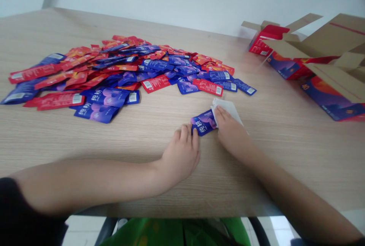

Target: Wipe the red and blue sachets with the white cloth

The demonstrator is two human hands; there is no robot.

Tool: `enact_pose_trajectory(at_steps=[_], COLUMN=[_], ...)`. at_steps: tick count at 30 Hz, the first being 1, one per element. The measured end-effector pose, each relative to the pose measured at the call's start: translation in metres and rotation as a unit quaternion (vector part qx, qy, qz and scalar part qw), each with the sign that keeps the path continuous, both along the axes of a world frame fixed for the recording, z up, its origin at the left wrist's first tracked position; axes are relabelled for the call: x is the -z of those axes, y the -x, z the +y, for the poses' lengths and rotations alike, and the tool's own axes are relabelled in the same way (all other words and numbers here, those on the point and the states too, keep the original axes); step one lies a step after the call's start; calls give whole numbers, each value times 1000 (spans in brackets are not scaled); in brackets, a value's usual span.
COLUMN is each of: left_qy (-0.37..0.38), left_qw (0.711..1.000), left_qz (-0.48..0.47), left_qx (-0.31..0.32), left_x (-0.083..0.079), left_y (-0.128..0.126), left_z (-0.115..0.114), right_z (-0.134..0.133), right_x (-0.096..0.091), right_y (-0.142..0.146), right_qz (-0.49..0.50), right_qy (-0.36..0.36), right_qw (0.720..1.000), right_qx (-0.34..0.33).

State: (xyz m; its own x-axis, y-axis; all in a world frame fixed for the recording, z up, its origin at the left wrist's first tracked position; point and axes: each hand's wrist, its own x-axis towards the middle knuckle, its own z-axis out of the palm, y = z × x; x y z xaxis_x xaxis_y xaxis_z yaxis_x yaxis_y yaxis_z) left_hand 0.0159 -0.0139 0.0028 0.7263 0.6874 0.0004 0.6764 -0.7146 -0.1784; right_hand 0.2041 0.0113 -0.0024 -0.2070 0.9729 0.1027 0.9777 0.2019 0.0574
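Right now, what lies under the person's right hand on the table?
The right hand rests on a white sheet and the end of a blue sachet; what lies directly under the palm is covered.

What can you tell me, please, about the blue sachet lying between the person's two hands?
The blue sachet is a small, flat, glossy packet, plastic by its look, printed with large white Chinese characters. It lies at a slant on the wooden table, apart from the heap. The left hand touches its lower edge, and the right hand is at its far end, where it meets a white flat piece.
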Motion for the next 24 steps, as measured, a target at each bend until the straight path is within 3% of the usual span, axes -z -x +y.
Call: enact_pose_trajectory(at_steps=[7, 14, 20, 24], left_qy=[-6, -7, -5, -13], left_qw=[1000, 1000, 999, 1000], left_qz=[8, 1, 22, 11], left_qx=[24, 3, 30, 15], left_x=[0, 2, 0, 1], left_y=[1, -1, 1, 1], left_z=[1, 0, 1, 0], right_z=[-24, -5, -26, -15], right_x=[8, 6, 9, 7], right_y=[36, 11, 37, 22], right_qz=[19, 48, 49, 67], right_qy=[-8, -31, -13, -20], right_qw=[989, 997, 983, 990], right_qx=[-144, -59, -179, -121])
